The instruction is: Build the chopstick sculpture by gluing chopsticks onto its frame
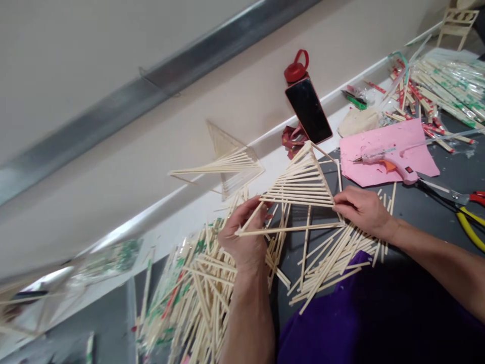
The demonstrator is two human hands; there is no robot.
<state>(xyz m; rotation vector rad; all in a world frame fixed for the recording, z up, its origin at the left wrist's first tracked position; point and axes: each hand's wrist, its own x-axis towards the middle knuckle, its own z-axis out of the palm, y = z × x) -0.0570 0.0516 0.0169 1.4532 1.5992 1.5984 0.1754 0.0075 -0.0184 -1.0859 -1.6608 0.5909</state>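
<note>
A light wooden stick frame (299, 187), with a fan of closely spaced sticks across one face, is held up over the table. My left hand (246, 230) grips its left corner, fingers wrapped behind the sticks. At the right end of the lowest fan stick, my right hand (359, 210) pinches the frame with thumb and fingers. Loose sticks (329, 263) lie below the frame, and a larger pile (212, 293) spreads beneath and left of my left wrist.
A pink glue gun (390, 162) rests on pink paper (352, 146). Pliers (470, 222) lie at the right. A phone (309, 108) leans on a red-capped bottle (295, 71). Another stick frame (227, 164) stands near the wall. Wrapped chopsticks (450, 86) lie at the back right.
</note>
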